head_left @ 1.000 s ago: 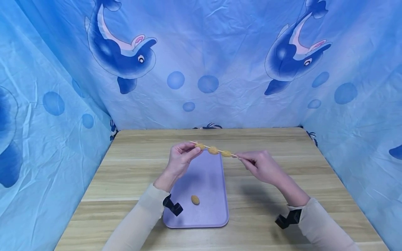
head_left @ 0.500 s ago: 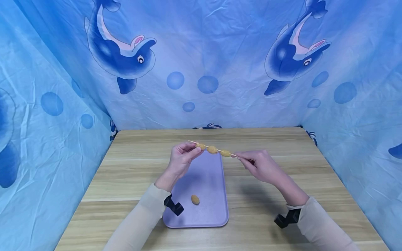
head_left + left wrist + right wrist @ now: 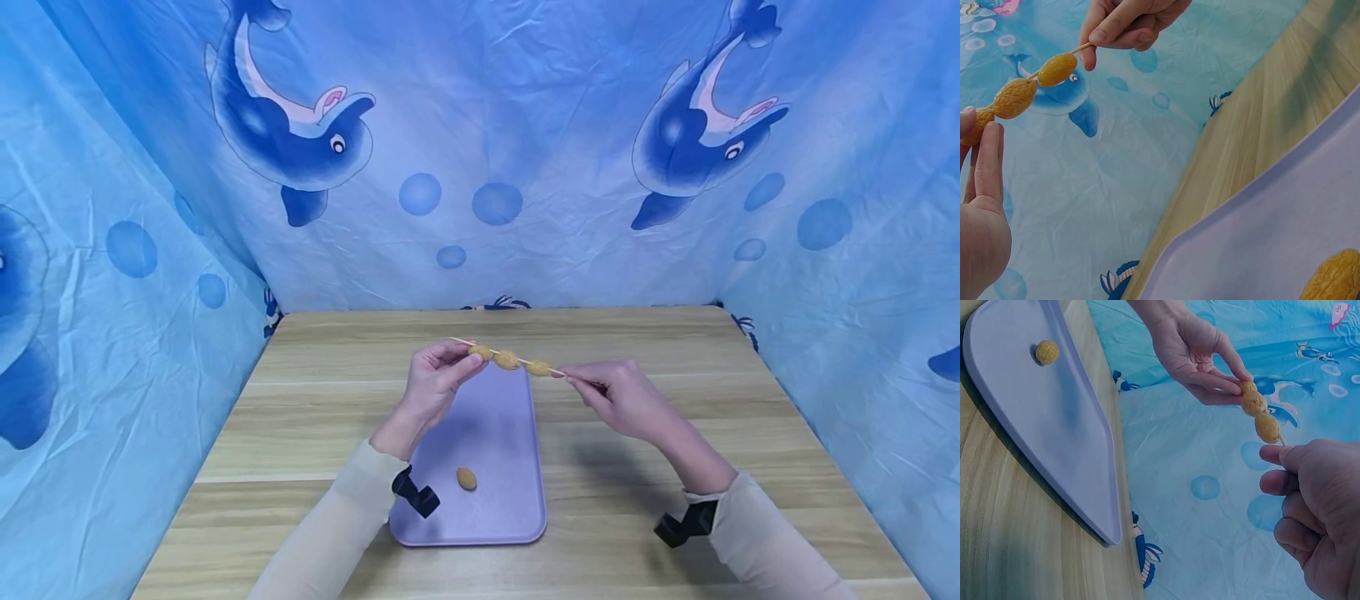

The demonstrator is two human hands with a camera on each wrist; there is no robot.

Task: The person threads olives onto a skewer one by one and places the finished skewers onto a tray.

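Three yellow-brown, wrinkled oval balls are threaded on a thin wooden skewer (image 3: 1082,47), held level above the far end of a purple tray (image 3: 510,508). My left hand (image 3: 433,382) pinches the leftmost ball (image 3: 483,351) between thumb and fingers, and the skewer's tip sticks out past it. The middle ball (image 3: 1015,98) sits close beside that one. Nearest my right hand is the third ball (image 3: 1267,428). My right hand (image 3: 618,400) pinches the skewer's right end between thumb and forefinger; its other fingers are curled. One loose ball (image 3: 467,478) lies on the tray.
The tray lies on a wood-grain table (image 3: 300,417), with my left forearm over its left side. A blue curtain (image 3: 495,258) printed with dolphins surrounds the table at the back and sides. Each wrist wears a black camera mount (image 3: 417,493).
The leftmost ball has shifted slightly right along the skewer with my left hand, narrowing its gap to the middle ball. My right hand has barely moved.
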